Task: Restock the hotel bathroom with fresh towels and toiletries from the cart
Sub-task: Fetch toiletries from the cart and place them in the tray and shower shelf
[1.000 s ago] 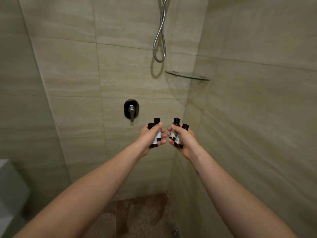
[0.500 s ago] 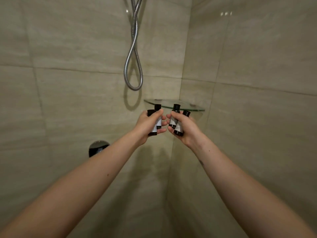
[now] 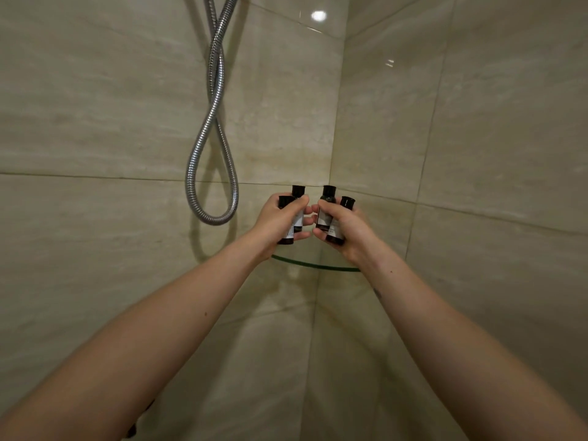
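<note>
Both my arms reach into the corner of a tiled shower. My left hand point(image 3: 276, 221) grips two small dark toiletry bottles point(image 3: 297, 198) with black caps and pale labels. My right hand point(image 3: 345, 226) grips two more dark bottles point(image 3: 327, 198) of the same kind. The two hands are side by side, fingertips almost touching, just above a glass corner shelf point(image 3: 318, 266) whose green front edge shows below my wrists. Most of the shelf surface is hidden behind my hands.
A chrome shower hose point(image 3: 211, 173) hangs in a loop on the back wall, left of my left hand. Beige tiled walls point(image 3: 477, 154) meet in a corner directly behind the bottles.
My hands have risen with the bottles from below the shelf's rim to above it. The view has tilted up; the black mixer valve has left the frame.
</note>
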Demonstrator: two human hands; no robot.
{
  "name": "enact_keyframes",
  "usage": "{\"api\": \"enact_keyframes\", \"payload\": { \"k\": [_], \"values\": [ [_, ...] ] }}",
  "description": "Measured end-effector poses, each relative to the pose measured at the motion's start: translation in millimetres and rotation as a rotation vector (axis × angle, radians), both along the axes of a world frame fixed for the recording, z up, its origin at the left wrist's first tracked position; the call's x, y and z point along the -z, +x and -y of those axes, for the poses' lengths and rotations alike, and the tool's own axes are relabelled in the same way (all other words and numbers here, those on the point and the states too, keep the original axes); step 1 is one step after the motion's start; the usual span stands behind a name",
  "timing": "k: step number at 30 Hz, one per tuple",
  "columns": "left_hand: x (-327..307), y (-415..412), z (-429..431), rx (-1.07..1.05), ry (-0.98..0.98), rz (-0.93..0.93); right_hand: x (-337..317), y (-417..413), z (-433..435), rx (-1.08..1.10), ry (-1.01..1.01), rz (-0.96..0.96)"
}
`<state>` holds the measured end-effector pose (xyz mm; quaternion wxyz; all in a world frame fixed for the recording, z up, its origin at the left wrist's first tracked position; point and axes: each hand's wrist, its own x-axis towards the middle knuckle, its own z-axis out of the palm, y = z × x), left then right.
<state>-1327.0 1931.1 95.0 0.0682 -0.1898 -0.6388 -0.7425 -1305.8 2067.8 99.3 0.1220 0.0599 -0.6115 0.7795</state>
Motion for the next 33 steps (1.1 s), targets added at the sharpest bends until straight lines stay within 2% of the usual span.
{"api": "enact_keyframes", "payload": {
  "k": [7, 12, 15, 21, 33],
  "values": [
    [-1, -36, -13, -0.025, -0.067, -0.008, 2, -34, -19, -0.018, 0.060, 0.002],
    [10, -60, -12, -0.095, -0.140, -0.062, 11, -53, -19, 0.049, 0.263, -0.037],
    [14, -68, -11, -0.081, -0.129, -0.046, 11, -54, -21, 0.088, 0.289, -0.083],
    [19, -78, -9, 0.019, -0.073, 0.031, 15, -56, -33, 0.112, 0.284, -0.054],
    [19, -74, -6, 0.045, -0.070, 0.056, 20, -51, -24, 0.112, 0.479, -0.004]
  ]
}}
